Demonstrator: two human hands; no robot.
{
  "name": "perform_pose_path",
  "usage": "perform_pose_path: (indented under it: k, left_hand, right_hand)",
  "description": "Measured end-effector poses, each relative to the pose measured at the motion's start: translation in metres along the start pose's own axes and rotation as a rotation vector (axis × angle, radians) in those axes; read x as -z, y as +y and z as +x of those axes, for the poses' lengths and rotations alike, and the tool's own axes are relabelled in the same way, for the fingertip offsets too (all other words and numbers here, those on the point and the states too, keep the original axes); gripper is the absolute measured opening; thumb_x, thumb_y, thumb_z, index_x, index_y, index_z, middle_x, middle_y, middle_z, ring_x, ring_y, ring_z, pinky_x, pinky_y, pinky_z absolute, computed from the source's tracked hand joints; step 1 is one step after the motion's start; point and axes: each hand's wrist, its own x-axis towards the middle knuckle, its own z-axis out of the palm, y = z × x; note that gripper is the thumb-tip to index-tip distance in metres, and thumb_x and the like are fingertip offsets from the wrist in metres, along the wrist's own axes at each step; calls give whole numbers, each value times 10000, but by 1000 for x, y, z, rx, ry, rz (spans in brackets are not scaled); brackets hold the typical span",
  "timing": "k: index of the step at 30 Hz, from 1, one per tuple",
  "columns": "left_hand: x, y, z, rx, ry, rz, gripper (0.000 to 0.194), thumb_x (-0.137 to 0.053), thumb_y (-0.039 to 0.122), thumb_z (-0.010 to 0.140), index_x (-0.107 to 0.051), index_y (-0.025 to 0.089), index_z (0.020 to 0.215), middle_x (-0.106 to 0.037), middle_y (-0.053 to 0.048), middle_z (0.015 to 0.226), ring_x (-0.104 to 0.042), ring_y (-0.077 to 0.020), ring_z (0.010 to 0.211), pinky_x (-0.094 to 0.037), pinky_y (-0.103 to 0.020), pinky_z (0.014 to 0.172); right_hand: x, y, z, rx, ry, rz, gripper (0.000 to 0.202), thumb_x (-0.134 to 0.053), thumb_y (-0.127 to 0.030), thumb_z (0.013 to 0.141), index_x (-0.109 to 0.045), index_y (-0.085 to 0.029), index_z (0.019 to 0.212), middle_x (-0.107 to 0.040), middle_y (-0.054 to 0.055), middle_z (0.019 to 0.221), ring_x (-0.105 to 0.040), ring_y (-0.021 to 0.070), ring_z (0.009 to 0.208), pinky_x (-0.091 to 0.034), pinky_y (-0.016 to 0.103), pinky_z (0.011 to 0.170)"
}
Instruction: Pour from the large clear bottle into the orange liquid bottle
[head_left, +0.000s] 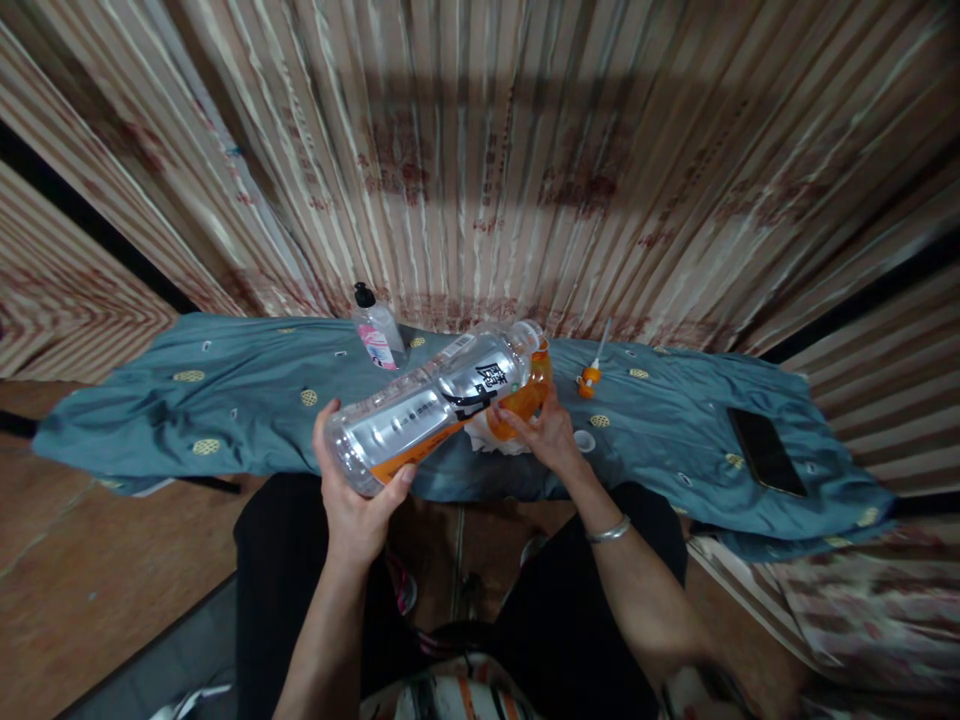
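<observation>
A large clear plastic bottle (420,415) with a silver and orange label lies tilted across the middle, its neck toward the upper right. My left hand (360,500) is wrapped round its base. The neck reaches the rim of an orange translucent cup (525,395). Round the right side of that cup my right hand (547,430) is closed, below the bottle's neck. A crumpled white tissue or cloth (495,436) lies beneath the cup. Whether liquid is flowing is too small to tell.
On the teal cloth-covered table (255,400) are a pump-top bottle (380,335) at the back, an orange cap with a straw (589,378), a clear round lid (584,440) and a black phone (766,452). Striped curtains (480,150) hang behind.
</observation>
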Motion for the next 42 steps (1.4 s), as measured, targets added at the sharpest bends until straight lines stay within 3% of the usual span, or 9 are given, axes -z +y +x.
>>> perform_pose_path:
  k: [33,42]
  left_hand:
    - [1,-4,-2,-48,-13,-17,1041,-863,642,718,-456,165,1548,-625,-132,1279,-673,-262,1074,-551,-388,945]
    - [1,-3,-1,-23,-8,-16,1054,-860,671,693,-461,174,1533,-619,-131,1274,-677,-274,1070,-554,-423,976]
  right_hand:
    - [0,2,1,-1,-7,7,832,-765,-657,833,-519,-149,1446,-775,192,1263,-781,394,1121,-627,546,981]
    - [-1,3,1,-12,-13,-11,871,-768,-654,834,-498,-125,1471,-773,208,1259,-777,402,1133,-628,547,984]
